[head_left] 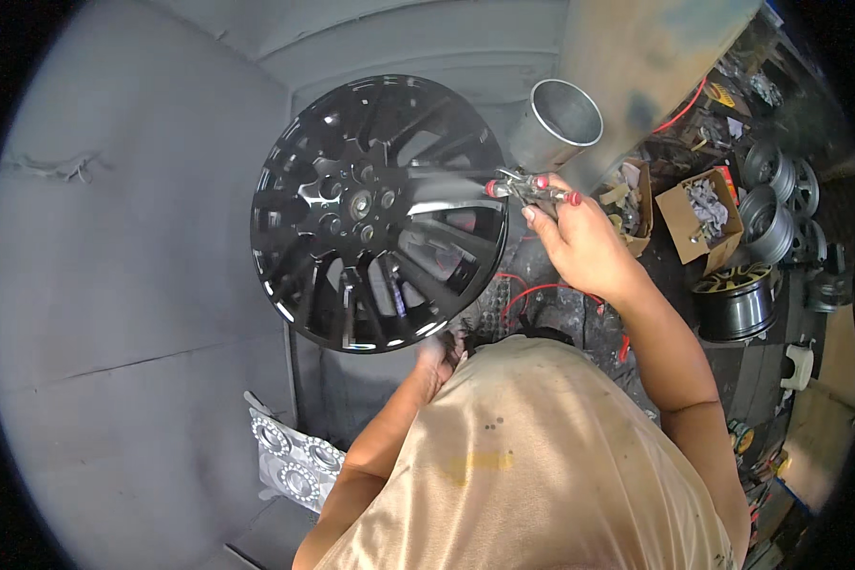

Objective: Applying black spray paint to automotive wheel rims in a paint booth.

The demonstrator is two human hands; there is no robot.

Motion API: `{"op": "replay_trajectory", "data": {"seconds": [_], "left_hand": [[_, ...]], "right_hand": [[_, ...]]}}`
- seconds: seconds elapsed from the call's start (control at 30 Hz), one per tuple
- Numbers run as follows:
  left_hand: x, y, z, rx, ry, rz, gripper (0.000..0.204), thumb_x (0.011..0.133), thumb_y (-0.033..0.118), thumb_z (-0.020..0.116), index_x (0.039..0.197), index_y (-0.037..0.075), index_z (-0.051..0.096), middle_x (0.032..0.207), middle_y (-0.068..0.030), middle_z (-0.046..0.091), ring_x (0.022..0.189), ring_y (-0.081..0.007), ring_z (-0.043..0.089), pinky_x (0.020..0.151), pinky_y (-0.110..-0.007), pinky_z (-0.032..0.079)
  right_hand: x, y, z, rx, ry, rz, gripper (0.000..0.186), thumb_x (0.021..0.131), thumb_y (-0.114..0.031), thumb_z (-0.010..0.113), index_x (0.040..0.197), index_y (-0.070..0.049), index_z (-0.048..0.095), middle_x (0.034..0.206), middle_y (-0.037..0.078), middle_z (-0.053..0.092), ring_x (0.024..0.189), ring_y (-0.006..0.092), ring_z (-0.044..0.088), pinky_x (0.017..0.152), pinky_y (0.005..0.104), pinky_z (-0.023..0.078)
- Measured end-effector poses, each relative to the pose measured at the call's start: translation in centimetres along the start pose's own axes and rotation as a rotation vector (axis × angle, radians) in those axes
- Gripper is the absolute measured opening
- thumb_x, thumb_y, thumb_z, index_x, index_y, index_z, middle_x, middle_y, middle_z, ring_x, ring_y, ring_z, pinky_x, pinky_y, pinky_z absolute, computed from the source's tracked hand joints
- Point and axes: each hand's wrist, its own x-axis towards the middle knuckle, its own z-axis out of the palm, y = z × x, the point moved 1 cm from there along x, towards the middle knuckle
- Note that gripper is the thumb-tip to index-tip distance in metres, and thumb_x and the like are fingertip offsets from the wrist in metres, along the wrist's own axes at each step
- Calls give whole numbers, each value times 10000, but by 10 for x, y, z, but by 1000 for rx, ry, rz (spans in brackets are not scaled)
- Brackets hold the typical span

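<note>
A spray gun with red knobs is in my right hand, its fingers wrapped round the grip. Its open metal cup stands above the hand, on the far side. The nozzle points left at a glossy black multi-spoke wheel rim, apart from it. A pale streak of mist spreads from the nozzle over the spokes. Under the rim's near edge is my left hand, close to my shirt. Its fingers look curled, but the rim partly hides them and what they hold cannot be made out.
Grey walls stand left and behind the rim. A red hose runs across the floor below my right hand. To the right are cardboard boxes of scraps and several other wheel rims. A sheet with ring patterns lies lower left.
</note>
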Motion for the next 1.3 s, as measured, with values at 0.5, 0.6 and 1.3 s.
{"op": "replay_trajectory", "data": {"seconds": [0.5, 0.6, 1.3], "left_hand": [[-32, 125, -39, 216, -273, 534, 446, 1018, 434, 497, 1304, 117, 622, 1290, -74, 658, 1190, -258, 608, 1027, -448, 486], [17, 48, -56, 194, 1, 535, 615, 994, 514, 475, 1446, 98, 501, 1407, -90, 579, 1290, -278, 552, 1125, -469, 408], [24, 68, -47, 75, 134, 476, 534, 962, 512, 528, 1323, 124, 596, 1323, -92, 629, 1089, -274, 624, 961, -415, 508]], "right_hand": [[1, -5, -1, -5, -39, 2, 246, 1004, -137, 538, 1204, 2, 572, 903, 202, 592, 862, 408, 584, 805, 447, 472], [7, -16, 3, 21, -66, 7, 236, 989, -127, 542, 1140, 35, 623, 1128, 266, 612, 957, 483, 601, 825, 517, 480], [-3, -10, 5, 14, -78, 45, 271, 990, -133, 546, 1217, 10, 582, 935, 281, 639, 905, 478, 612, 783, 505, 486]]}}
